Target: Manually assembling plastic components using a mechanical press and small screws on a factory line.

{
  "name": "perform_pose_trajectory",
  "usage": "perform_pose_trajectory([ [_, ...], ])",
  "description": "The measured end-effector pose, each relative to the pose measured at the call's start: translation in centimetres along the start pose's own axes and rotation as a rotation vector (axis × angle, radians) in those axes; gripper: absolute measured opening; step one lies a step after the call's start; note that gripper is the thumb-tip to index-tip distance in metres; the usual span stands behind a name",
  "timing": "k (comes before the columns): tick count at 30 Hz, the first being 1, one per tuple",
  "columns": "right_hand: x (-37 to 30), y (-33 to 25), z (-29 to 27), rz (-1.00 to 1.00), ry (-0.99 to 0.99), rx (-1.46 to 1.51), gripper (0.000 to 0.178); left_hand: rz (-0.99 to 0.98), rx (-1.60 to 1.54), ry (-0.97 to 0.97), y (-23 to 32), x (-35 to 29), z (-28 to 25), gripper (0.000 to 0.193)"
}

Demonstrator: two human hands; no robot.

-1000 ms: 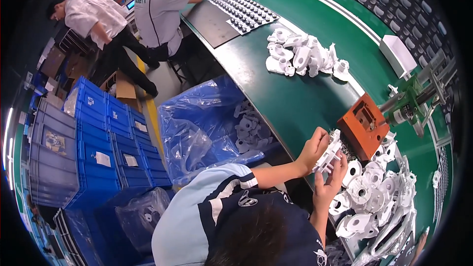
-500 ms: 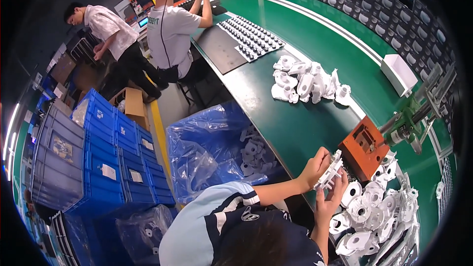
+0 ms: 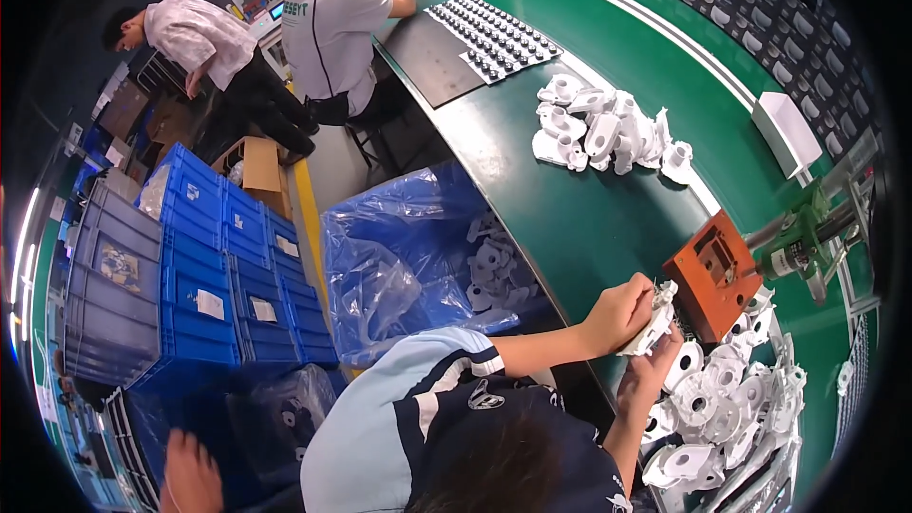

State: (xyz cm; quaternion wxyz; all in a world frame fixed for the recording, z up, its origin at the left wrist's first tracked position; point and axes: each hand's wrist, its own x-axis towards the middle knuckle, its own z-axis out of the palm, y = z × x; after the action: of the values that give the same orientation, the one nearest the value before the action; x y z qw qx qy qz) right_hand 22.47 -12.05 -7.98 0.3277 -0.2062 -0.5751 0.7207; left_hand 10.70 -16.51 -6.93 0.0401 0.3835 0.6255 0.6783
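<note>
A small white plastic part (image 3: 654, 328) with a knobbly, detailed edge is held between my two hands over the near side of the table. My left hand (image 3: 616, 315) is closed, its thumb and fingers gripping the part from the left. From below and to the right, my right hand (image 3: 649, 372) holds the same part, with its fingertips along the edge. Some of the part is hidden by my fingers. Just beyond my hands stands an orange fixture block (image 3: 727, 275) with a cut-out recess. To the right of my right hand lies a heap of white plastic housings (image 3: 708, 399).
Another pile of white housings (image 3: 617, 128) lies farther along the green table (image 3: 518, 171). A green press (image 3: 803, 237) and a white bin (image 3: 787, 133) stand right. A lined blue bin (image 3: 380, 228) and stacked blue crates (image 3: 195, 294) are left. Two co-workers stay beyond; another person's hand (image 3: 193, 475) shows lower left.
The white part has been tilted in my hands, and my left hand covers more of its upper end. Another person's hand has appeared at lower left. The scene sits slightly higher.
</note>
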Motion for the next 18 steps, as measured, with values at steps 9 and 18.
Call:
perform_pose_trajectory([
  [9,0.3,-0.4,-1.4,0.211,0.044,0.227,0.064,0.102,0.065,-0.054,-0.7,0.2,0.1,0.008],
  [18,-0.1,-2.1,-1.0,0.239,0.047,0.26,0.07,0.21,0.06,-0.055,-0.4,0.0,0.6,0.008],
])
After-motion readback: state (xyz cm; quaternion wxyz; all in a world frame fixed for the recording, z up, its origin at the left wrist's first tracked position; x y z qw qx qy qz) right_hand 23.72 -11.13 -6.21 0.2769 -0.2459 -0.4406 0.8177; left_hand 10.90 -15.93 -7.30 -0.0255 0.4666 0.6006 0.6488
